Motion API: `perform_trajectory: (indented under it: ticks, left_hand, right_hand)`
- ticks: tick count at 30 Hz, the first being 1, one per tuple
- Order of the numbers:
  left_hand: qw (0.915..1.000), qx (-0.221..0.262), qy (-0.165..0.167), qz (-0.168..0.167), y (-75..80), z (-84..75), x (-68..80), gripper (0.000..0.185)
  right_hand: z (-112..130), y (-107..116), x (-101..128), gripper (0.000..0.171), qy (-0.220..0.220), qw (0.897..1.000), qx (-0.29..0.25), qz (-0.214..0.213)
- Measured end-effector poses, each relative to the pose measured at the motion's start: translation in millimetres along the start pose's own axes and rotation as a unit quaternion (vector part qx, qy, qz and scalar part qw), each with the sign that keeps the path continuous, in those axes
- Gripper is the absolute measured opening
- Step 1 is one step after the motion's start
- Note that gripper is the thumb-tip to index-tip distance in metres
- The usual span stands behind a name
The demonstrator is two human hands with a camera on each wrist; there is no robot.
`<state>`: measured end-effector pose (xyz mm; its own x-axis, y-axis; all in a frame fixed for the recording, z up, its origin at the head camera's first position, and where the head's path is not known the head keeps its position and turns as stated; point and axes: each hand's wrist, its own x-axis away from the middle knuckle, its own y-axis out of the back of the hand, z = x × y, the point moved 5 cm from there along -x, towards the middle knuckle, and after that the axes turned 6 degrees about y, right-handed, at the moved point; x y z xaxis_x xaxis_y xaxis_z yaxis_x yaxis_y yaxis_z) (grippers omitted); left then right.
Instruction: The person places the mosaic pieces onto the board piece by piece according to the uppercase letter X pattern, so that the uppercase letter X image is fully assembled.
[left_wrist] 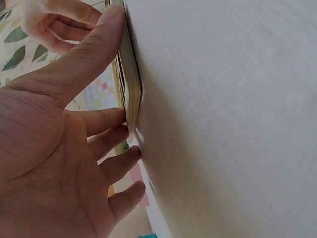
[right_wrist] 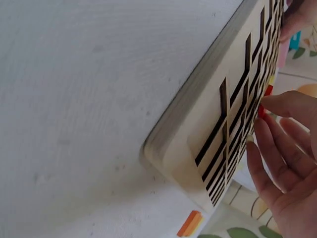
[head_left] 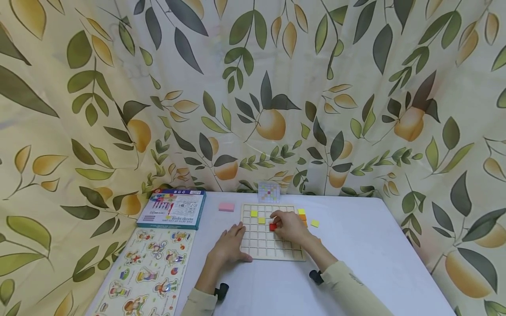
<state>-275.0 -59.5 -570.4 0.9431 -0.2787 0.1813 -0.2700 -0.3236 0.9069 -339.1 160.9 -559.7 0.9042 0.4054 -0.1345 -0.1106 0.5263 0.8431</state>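
Observation:
A wooden grid board [head_left: 262, 251] lies on the table, divided into small square cells. Two yellow tiles, one of them a square [head_left: 254, 213], sit in its upper left part. My right hand [head_left: 290, 226] is over the board's right half and pinches a red square tile [head_left: 272, 227] between thumb and fingers. In the right wrist view, the red tile [right_wrist: 261, 110] shows at the fingertips, close over the grid. My left hand [head_left: 229, 245] rests at the board's left edge. Its fingers are spread and extended, with the thumb [left_wrist: 101, 42] along the near side.
Yellow and orange tiles [head_left: 302, 215] lie by the board's right edge, with a loose yellow tile [head_left: 315, 223] farther right. A pink block [head_left: 226, 207] is at the back left. A colour pattern card [head_left: 269, 193] stands behind the board. At left are a box [head_left: 170, 210] and a sticker sheet [head_left: 148, 274].

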Motion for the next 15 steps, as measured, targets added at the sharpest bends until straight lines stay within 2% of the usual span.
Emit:
perform_trajectory:
  ticks: [9,15]
  left_hand:
    - [1.0000,0.000,-0.004,0.008,-1.5,-0.6,-0.2,0.107]
    - [1.0000,0.000,-0.001,0.005,0.7,0.7,-0.7,0.107]
  right_hand:
    - [1.6,-6.8,-1.7,0.041,-0.009,1.000,-0.023,0.017]
    - [5.3,-8.1,-4.1,0.040,0.001,1.000,-0.020,0.020]
